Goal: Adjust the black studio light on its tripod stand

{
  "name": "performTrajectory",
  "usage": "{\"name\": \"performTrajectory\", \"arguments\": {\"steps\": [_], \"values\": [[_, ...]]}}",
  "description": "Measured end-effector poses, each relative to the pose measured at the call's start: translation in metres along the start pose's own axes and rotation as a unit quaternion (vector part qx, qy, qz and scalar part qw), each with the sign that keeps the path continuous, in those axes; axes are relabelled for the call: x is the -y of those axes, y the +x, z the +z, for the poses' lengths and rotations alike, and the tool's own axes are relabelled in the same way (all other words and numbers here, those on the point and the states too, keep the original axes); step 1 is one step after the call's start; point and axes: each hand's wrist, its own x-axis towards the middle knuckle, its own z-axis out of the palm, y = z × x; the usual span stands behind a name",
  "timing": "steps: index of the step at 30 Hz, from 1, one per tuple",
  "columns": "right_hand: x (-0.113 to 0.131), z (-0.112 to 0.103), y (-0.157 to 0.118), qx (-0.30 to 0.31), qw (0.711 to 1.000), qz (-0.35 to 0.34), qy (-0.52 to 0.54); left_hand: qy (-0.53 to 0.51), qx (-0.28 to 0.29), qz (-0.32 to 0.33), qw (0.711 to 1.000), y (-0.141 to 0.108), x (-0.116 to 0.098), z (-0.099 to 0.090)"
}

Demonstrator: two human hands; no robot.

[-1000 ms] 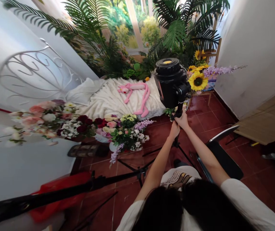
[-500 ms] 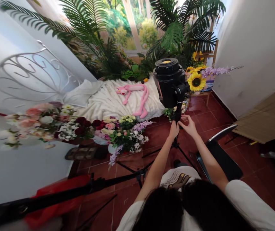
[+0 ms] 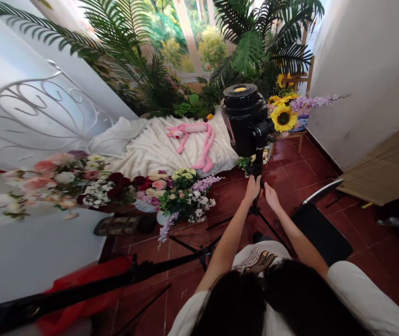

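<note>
A black studio light (image 3: 243, 121) stands upright on a black light stand (image 3: 258, 164) in front of me. Just below the lamp, my left hand (image 3: 253, 188) is closed round the stand's pole. On the pole's right side sits a small dark knob (image 3: 262, 182). My right hand (image 3: 271, 195) is at this knob with its fingers drawn together; the exact contact is small and partly hidden. The stand's legs spread over the red tiled floor near my feet.
A second black stand (image 3: 157, 267) crosses the lower left. Artificial flowers (image 3: 185, 196) border a fur-covered bed (image 3: 143, 151) with a pink plush toy (image 3: 202, 144). A black chair (image 3: 321, 233) stands to my right, sunflowers (image 3: 283, 117) beyond the lamp.
My right hand has dropped slightly and turned, its fingers going from raised and spread to drawn together beside the knob. My left hand stays on the pole.
</note>
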Motion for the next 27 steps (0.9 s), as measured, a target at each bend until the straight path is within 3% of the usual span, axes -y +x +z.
{"name": "performTrajectory", "arguments": {"steps": [2,5,7,9,15,19,23,27], "values": [[0.004,0.009,0.002,0.035,0.976,0.107,0.186,-0.004,-0.002,-0.004,1.0,0.001,-0.001,0.0],[0.011,0.012,0.002,0.077,0.882,0.181,0.429,-0.006,-0.008,-0.006,1.0,0.002,-0.003,0.001],[0.016,0.011,0.0,0.075,0.834,0.198,0.509,-0.006,-0.008,-0.005,1.0,0.002,-0.004,0.001],[0.019,0.009,-0.002,0.073,0.81,0.218,0.539,-0.008,-0.006,-0.002,1.0,0.002,-0.004,0.001],[0.02,0.01,-0.006,0.076,0.787,0.224,0.571,-0.007,-0.005,0.001,1.0,0.003,-0.005,0.001],[0.007,0.013,-0.013,0.107,0.806,0.27,0.516,0.003,0.0,0.028,1.0,-0.012,0.001,-0.016],[-0.012,0.023,-0.025,0.141,0.805,0.366,0.446,0.012,0.009,0.003,1.0,-0.061,0.034,-0.058],[-0.022,0.05,-0.026,0.168,0.799,0.406,0.411,0.041,-0.098,-0.114,0.988,-0.137,0.087,-0.118]]}}
